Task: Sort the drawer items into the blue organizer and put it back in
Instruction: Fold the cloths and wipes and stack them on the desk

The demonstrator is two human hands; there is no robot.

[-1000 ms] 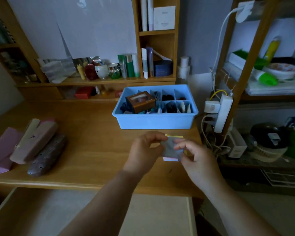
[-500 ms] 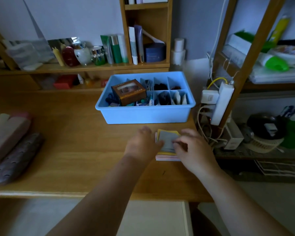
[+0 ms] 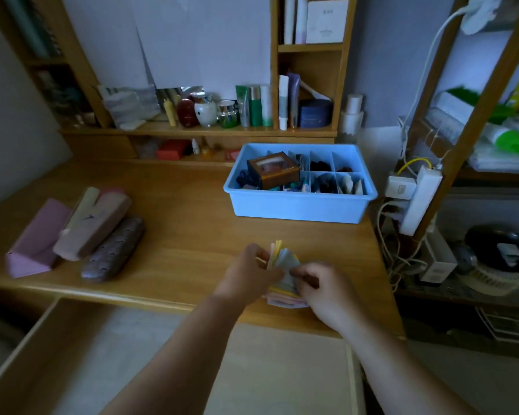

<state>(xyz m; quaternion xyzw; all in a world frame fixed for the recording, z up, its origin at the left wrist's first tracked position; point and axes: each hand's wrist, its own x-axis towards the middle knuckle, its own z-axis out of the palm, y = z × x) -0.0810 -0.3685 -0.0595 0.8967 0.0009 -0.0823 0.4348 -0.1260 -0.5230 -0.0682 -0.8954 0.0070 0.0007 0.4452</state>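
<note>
Both hands (image 3: 252, 272) (image 3: 324, 287) grip paper slips (image 3: 283, 260) over the wooden desk (image 3: 174, 235) near the blue organizer (image 3: 297, 206).

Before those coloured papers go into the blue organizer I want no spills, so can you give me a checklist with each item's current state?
1. Paper stack held by both hands: ok, left hand and right hand both grip it.
2. Stack squared up: not ok, the sheets fan out.
3. Blue organizer sitting flat on the desk: ok.
4. Free compartment for the papers: cannot tell; the brown box lies across the left section and the small cells look filled.
5. Path from hands to organizer: ok, only bare desk between them.
6. Drawer open for the return: ok.
</note>
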